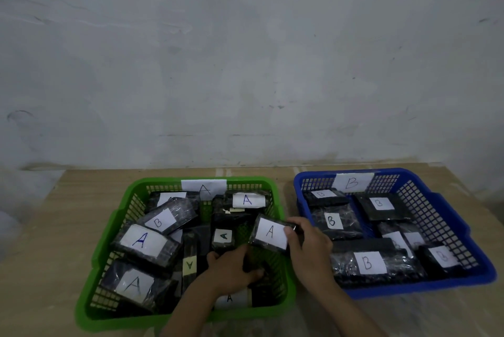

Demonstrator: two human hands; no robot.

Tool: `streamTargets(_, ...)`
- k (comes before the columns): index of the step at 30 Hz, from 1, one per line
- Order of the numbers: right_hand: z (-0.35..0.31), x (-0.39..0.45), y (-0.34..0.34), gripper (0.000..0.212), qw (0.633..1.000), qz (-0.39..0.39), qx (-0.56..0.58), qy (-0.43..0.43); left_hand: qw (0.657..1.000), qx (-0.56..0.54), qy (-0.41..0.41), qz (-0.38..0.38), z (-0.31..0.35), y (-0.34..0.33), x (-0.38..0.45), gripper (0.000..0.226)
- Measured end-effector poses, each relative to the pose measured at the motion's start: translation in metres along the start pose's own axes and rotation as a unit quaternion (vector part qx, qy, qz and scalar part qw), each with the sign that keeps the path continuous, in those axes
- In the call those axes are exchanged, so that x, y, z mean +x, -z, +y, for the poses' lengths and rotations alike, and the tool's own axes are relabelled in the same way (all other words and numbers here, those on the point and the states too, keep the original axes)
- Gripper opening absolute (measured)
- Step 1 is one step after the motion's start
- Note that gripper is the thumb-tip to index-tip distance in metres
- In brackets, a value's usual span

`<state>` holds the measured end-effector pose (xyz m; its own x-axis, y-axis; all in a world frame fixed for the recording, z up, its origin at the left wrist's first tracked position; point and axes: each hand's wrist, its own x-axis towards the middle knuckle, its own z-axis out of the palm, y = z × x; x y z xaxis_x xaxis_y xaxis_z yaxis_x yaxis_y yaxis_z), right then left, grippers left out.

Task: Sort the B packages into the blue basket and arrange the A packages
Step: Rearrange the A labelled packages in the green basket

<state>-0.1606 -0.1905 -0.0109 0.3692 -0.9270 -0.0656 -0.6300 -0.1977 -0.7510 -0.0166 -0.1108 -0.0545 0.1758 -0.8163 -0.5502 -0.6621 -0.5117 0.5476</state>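
Two baskets on a table [54, 214], black wrapped packages sorted by letter.

At lower left of centre, a green basket [109, 227] tagged A is filled with A packages [146, 241], laid flat and overlapping; one B package [169, 216] is seen among them, toward its upper left. The left hand [231, 268] is curled down inside this basket's near right part, though what its fingers grip cannot be told. Just right of it, an A pack [270, 231] is held tilted above the basket's right side, pinched at its right end by the right hand [311, 249]. At lower right, the blue basket [450, 227] tagged B is filled with B packs [368, 261], lying flat, some overlapping.
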Motion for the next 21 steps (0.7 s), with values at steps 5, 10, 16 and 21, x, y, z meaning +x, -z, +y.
streamTargets(5,-0.006,0.005,0.001,0.013,0.999,0.031,0.043,-0.007,0.999,0.042,0.026,-0.022,0.011,-0.001,0.001,0.047)
streamTargets(10,-0.001,0.006,0.003,0.010,0.997,0.047,0.057,-0.008,0.995,0.082,0.050,0.018,0.030,-0.002,0.015,0.050)
streamTargets(16,0.002,0.006,0.009,0.014,0.996,0.051,0.078,-0.012,0.992,0.081,0.016,0.099,0.025,-0.004,0.017,0.040)
streamTargets(21,0.001,0.005,0.010,0.015,0.994,0.047,0.099,-0.006,0.990,0.035,0.015,0.132,0.022,-0.004,0.015,0.033)
